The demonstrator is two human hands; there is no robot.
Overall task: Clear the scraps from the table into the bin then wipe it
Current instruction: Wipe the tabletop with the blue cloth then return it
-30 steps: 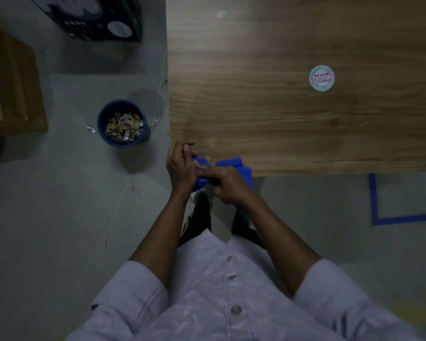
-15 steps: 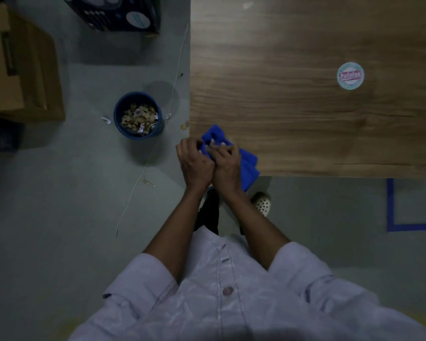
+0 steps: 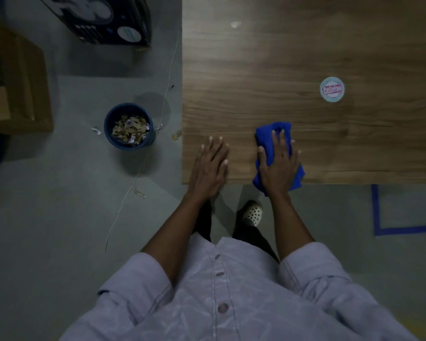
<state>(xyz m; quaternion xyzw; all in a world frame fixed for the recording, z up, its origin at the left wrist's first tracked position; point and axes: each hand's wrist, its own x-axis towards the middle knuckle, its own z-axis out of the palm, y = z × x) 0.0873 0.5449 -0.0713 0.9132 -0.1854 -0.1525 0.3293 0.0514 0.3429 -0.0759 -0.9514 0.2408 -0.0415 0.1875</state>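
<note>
A person stands at the near edge of a wooden table (image 3: 305, 57), close to its near left corner, looking down on both hands. The right hand (image 3: 278, 166) lies palm down on a blue cloth (image 3: 266, 140), its fingers straight and spread, pressing the cloth flat against the wood. The cloth is bunched under the palm. Its far part shows beyond the fingertips, and its near corner hangs just over the table's near edge. The left hand (image 3: 210, 166) rests flat on the bare wood to the left of the cloth, apart from it, with its fingers straight and slightly fanned and nothing in it.

Farther back and to the right, a round sticker (image 3: 332, 89) with pink lettering sits on the tabletop.

On the grey floor to the left of the table stands a dark blue bin (image 3: 130, 146), holding a heap of tan and white scraps (image 3: 130, 130). A few small bits lie on the floor around it. Beyond the bin, at the far left, are a cardboard box (image 3: 17, 82) and a dark printed box (image 3: 103, 18).

Under the table edge a pale perforated shoe (image 3: 252, 212) shows between the forearms. To the right, blue tape (image 3: 375, 210) marks a corner on the floor. A light button-up shirt (image 3: 231, 303) fills the near part of the view.
</note>
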